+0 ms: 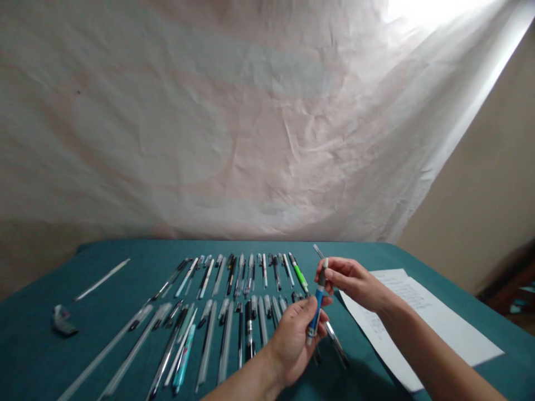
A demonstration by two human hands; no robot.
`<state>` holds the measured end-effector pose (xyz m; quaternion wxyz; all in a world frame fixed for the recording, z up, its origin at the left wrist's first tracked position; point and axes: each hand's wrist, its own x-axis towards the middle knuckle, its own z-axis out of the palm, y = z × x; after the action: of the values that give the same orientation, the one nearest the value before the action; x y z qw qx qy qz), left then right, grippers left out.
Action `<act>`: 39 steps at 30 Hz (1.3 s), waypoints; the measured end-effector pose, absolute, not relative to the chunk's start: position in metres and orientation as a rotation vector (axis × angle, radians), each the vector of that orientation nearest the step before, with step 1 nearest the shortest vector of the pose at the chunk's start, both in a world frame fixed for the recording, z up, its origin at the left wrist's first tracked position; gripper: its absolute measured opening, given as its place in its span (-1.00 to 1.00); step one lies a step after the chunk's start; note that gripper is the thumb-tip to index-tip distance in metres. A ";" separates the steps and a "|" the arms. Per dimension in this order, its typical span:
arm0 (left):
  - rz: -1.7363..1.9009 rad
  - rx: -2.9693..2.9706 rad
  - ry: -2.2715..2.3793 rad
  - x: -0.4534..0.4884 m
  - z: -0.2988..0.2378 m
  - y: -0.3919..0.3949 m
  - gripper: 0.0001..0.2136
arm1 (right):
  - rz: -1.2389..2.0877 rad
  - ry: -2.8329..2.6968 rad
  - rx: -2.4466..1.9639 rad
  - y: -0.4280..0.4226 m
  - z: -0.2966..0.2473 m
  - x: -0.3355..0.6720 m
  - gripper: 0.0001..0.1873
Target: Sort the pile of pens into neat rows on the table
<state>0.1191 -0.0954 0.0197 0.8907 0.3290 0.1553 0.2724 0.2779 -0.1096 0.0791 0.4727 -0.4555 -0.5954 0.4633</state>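
Observation:
A blue pen (pixel 316 311) with a grey upper end is held up above the table, tilted a little to the right. My left hand (pixel 295 337) wraps round its blue barrel, thumb on top. The fingers of my right hand (pixel 353 281) pinch the grey end. Just behind the right hand, a thin clear tube or pen part (pixel 318 251) sticks out; whether the hand touches it I cannot tell. Under and beside my hands lie two rows of pens and pen parts, among them a green pen (pixel 298 274) and a turquoise pen (pixel 184 359).
White sheets of paper (pixel 455 328) with writing lie at the right on the green-covered table (pixel 137 289). At the left are a thin white stick (pixel 102 280) and a small crumpled clear-and-dark item (pixel 62 321). A pale cloth (pixel 251 122) hangs behind the table.

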 end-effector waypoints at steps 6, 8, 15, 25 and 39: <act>0.548 0.627 0.330 0.119 0.024 -0.096 -0.68 | 1.135 -1.427 -1.129 -0.110 0.078 0.279 -0.77; 0.578 0.670 0.355 0.120 0.023 -0.097 -0.68 | 1.151 -1.391 -1.136 -0.110 0.077 0.279 -0.73; 0.679 0.917 0.446 0.122 0.022 -0.097 -0.62 | 1.010 -1.373 -1.245 -0.108 0.074 0.278 -0.66; 0.560 0.728 0.293 0.121 0.022 -0.097 -0.69 | 1.085 -1.332 -1.182 -0.110 0.077 0.278 -0.68; 0.733 1.081 0.424 0.120 0.030 -0.097 -0.66 | 1.013 -1.283 -1.269 -0.109 0.079 0.269 -0.67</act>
<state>0.1201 -0.0967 0.0304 0.7734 0.4989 0.1959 0.3386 0.2689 -0.1092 0.0792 0.5109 -0.5272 -0.5329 0.4209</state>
